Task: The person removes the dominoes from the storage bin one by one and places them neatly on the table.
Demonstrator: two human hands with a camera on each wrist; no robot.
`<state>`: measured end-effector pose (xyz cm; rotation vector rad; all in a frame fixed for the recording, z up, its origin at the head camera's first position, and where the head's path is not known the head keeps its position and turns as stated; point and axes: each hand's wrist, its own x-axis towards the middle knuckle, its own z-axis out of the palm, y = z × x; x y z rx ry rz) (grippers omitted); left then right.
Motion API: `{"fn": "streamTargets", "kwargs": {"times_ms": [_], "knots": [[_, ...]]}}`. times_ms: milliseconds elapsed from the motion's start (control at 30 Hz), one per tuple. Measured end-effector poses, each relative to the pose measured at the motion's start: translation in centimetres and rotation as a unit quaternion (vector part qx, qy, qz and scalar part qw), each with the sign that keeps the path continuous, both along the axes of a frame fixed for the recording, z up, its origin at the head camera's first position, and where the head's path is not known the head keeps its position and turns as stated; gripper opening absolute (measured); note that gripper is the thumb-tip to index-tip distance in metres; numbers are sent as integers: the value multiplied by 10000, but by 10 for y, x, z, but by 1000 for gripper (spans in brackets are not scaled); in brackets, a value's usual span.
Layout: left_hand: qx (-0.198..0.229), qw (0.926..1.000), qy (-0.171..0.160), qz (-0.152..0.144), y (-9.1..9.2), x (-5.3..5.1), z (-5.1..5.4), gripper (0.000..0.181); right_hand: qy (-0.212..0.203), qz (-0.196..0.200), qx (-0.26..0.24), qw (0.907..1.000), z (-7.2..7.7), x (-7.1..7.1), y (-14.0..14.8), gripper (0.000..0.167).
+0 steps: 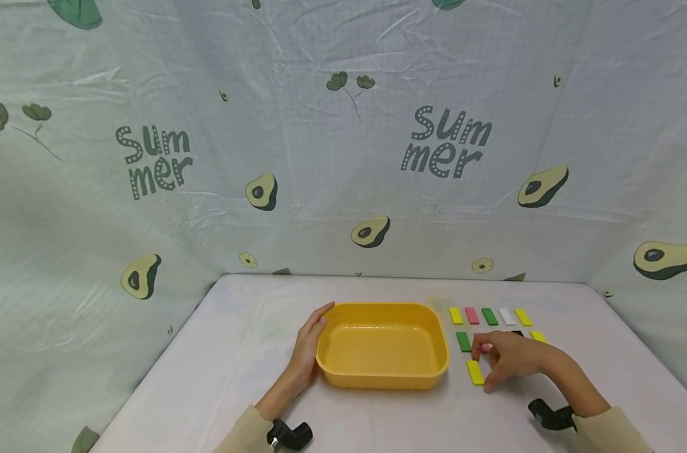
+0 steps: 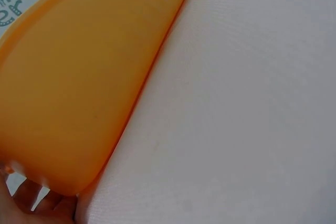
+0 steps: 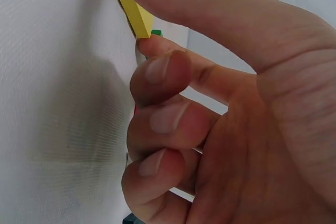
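Observation:
A yellow plastic tub (image 1: 384, 380) with rounded corners stands on the table. My left hand (image 1: 305, 349) rests along its left side, fingers fairly straight against the outer wall. The left wrist view shows part of those fingers (image 2: 50, 203) by the tub's end. To the right of the tub, my right hand (image 1: 510, 355) pinches a flat yellow block (image 1: 475, 373) between thumb and index finger at its two ends. In the right wrist view the yellow block (image 3: 134, 14) is close to the table surface. The other right fingers are curled in.
Small flat blocks lie in rows beyond the right hand: a green one (image 1: 463, 341), a pink one (image 1: 472, 316), a white one (image 1: 506, 316), several yellow ones, and a black one (image 1: 517, 333) partly hidden. A printed curtain (image 1: 321, 157) hangs behind the white table (image 1: 253, 327).

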<state>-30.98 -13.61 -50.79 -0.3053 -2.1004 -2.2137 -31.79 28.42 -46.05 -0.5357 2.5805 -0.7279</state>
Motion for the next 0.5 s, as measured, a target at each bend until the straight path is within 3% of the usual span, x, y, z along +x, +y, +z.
{"fn": "streamTargets", "kwargs": {"times_ms": [167,500], "knots": [[-35,9999,2,127,1,0,1,48,-265,-176,-90,9995,2,2,-1,48],[-37,9999,-9,115,1,2,2,48,-370,-207,-143,9990,3,4,-4,48]]}}
